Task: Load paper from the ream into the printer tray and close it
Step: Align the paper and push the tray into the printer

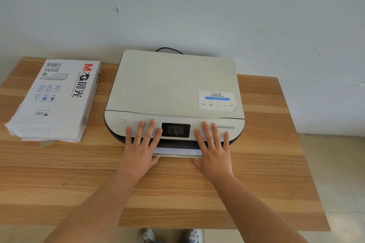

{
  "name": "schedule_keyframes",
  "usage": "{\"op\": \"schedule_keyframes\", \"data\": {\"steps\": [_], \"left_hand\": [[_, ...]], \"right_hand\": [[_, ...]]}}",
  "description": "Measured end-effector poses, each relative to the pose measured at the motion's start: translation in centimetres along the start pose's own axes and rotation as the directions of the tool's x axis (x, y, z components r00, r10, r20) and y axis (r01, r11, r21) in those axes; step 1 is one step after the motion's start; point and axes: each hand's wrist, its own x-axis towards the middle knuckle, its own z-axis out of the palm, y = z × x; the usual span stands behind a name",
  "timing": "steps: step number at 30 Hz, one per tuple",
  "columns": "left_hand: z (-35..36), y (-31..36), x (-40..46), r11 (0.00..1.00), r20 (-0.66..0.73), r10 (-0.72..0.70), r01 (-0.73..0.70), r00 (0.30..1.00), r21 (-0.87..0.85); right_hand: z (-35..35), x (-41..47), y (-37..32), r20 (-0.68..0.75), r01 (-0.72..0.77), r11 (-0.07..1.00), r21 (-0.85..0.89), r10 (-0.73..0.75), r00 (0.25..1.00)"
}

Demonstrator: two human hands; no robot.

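The surface (177,187) is a wooden board with a grain of light and darker brown stripes that run from side to side. Behind the surface stands a pale wall (177,6), touching its far edge; the wall has small dark marks and scuffs, most of them on its right part. A black cable (169,49) makes a low arc just above the far edge of the surface, in front of the wall. To the right of the surface and below its near edge lies a floor (335,193) of light tiles. On this floor, just under the near edge of the surface, two white shoes (169,235) with small holes are partly in view.
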Motion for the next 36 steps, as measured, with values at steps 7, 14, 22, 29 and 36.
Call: {"op": "schedule_keyframes", "data": {"steps": [7, 14, 22, 29, 36], "left_hand": [[0.2, 0.1, 0.1, 1.000, 0.017, -0.018, 0.018, 1.000, -0.010], [-0.1, 0.4, 0.3, 0.999, 0.047, -0.035, 0.035, 0.998, 0.000], [-0.6, 0.8, 0.5, 0.999, 0.102, -0.042, 0.042, 0.994, 0.006], [-1.2, 1.3, 0.6, 0.997, 0.179, -0.074, 0.073, 0.981, 0.009], [-0.8, 1.1, 0.8, 0.997, 0.183, -0.083, 0.082, 0.980, 0.012]], "right_hand": [[0.8, 0.2, -0.1, -0.037, 0.002, 1.000, 0.000, -0.002, 0.999], [1.6, 0.5, -0.3, -0.071, -0.010, 1.000, 0.017, 0.011, 0.997], [2.2, 0.7, -0.6, -0.094, -0.026, 0.999, 0.036, 0.029, 0.995], [2.5, 0.8, -0.8, -0.118, -0.038, 0.998, 0.050, 0.044, 0.992], [2.8, 0.9, -0.8, -0.143, -0.033, 0.998, 0.049, 0.040, 0.989]]}}
